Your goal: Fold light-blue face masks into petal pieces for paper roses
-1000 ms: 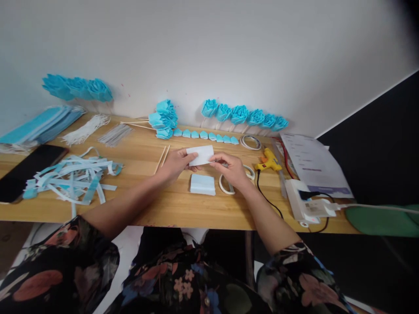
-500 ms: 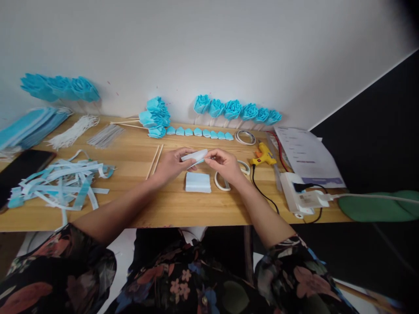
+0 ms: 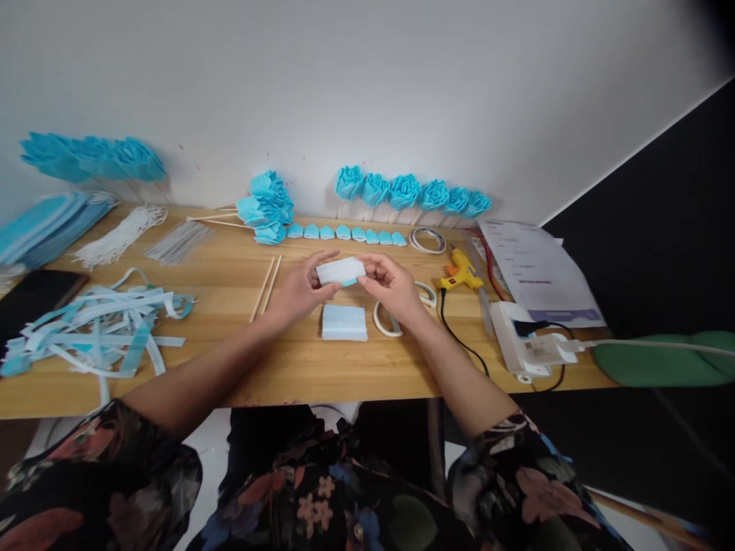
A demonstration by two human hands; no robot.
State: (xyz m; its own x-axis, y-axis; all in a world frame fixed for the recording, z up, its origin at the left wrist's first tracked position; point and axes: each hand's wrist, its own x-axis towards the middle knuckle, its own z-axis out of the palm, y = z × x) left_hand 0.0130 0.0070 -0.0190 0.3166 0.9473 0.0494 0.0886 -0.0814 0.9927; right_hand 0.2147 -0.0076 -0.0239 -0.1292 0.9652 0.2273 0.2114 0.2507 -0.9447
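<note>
Between my two hands is a small rectangular piece of mask fabric (image 3: 341, 270), white on its face with light blue showing at the lower right edge. My left hand (image 3: 304, 287) pinches its left end, thumb below and fingers behind. At the right end, my right hand (image 3: 393, 285) grips it between thumb and bent fingers. Just below lies a stack of pale blue fabric pieces (image 3: 344, 323) on the wooden table (image 3: 298, 371). Scissors (image 3: 389, 329) with white handles lie partly under my right hand, which hides their middle.
Behind my hands runs a row of folded blue pieces (image 3: 343, 232). Blue fabric roses (image 3: 403, 191) on sticks lean on the wall. Right are a tape roll (image 3: 428, 240), yellow glue gun (image 3: 460, 272) and power strip (image 3: 517, 340); left, two sticks (image 3: 266, 287) and cut strips (image 3: 115, 325).
The fabric piece has turned from a slanted, partly folded position to showing its white face flat toward me. Both hands still hold it. The view has shifted slightly.
</note>
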